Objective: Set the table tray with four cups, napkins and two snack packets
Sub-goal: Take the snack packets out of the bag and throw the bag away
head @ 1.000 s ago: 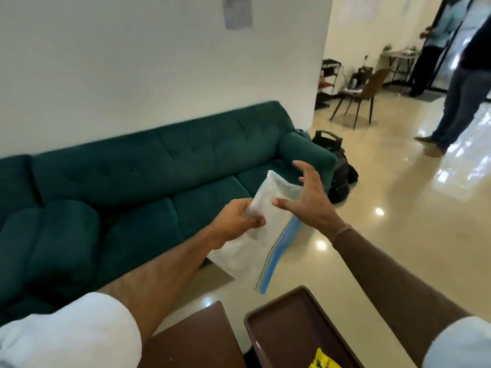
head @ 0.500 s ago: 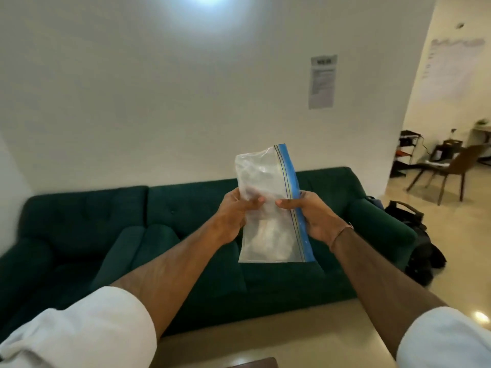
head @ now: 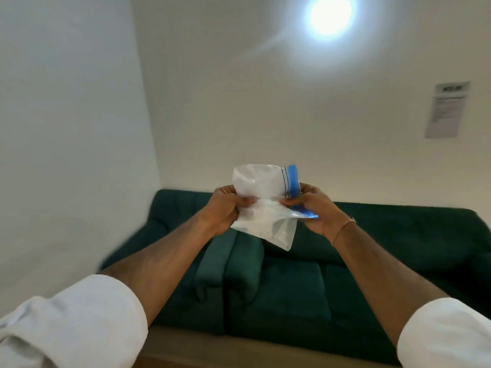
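A clear plastic zip bag [head: 263, 208] with a blue seal strip is held up in front of me, folded over at its middle, with white contents showing through. My left hand [head: 223, 205] grips its left edge. My right hand [head: 312, 205] pinches the blue strip on the right side. Both arms are stretched forward at chest height. The tray, cups and snack packets are out of view.
A dark green sofa [head: 292, 282] fills the space below the hands, against a white wall. A paper notice [head: 446, 110] hangs on the wall at the right. A bright ceiling light [head: 329, 14] glares at the top. A strip of brown surface [head: 239, 351] runs along the bottom.
The view has tilted up and swung left, so the tray and the room at the right are gone. My right hand has taken hold of the bag, which is now folded between both hands.
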Tool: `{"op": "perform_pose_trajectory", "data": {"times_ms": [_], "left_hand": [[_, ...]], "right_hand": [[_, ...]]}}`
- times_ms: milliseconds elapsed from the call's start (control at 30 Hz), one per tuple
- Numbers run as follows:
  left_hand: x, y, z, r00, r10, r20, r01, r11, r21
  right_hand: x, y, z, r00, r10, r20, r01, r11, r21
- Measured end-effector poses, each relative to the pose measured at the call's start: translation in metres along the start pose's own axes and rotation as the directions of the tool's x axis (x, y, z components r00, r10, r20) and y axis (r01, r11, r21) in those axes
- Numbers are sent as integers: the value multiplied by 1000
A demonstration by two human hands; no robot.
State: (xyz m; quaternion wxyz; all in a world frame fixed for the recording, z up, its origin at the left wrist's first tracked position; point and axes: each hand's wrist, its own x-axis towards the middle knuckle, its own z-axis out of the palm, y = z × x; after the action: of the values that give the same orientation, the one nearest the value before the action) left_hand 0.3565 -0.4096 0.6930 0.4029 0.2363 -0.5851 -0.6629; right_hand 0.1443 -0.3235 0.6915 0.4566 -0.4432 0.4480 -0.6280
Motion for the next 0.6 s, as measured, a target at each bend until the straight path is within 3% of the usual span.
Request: {"op": "perform_pose_trajectory", "data": {"times_ms": [100, 200, 267, 400, 500, 600], "left_hand": [[-32, 26, -70, 993, -3, -117, 6, 1000, 19], [-61, 50, -139, 975, -28, -223, 8, 996, -87], [-81, 62, -187, 975, -89, -204, 72, 993, -91], [-120, 75, -267, 987, -139, -86, 146, 986, 79], [-143, 76, -321, 950, -70, -306, 102, 991, 90], [-153, 71, -381, 846, 36, -532, 40, 990, 132]], "right_hand": [[15, 14, 78, 996, -37, 81, 41, 998, -50], [34, 29, 153, 997, -54, 64, 59, 995, -82], [48, 42, 204, 997, -58, 54, 63, 995, -79], [70, 69, 299, 996, -42, 81, 44, 999, -20], [85, 89, 360, 985, -42, 167, 37, 999, 30], [107, 116, 402, 942, 105, 319, -187, 952, 242]]}}
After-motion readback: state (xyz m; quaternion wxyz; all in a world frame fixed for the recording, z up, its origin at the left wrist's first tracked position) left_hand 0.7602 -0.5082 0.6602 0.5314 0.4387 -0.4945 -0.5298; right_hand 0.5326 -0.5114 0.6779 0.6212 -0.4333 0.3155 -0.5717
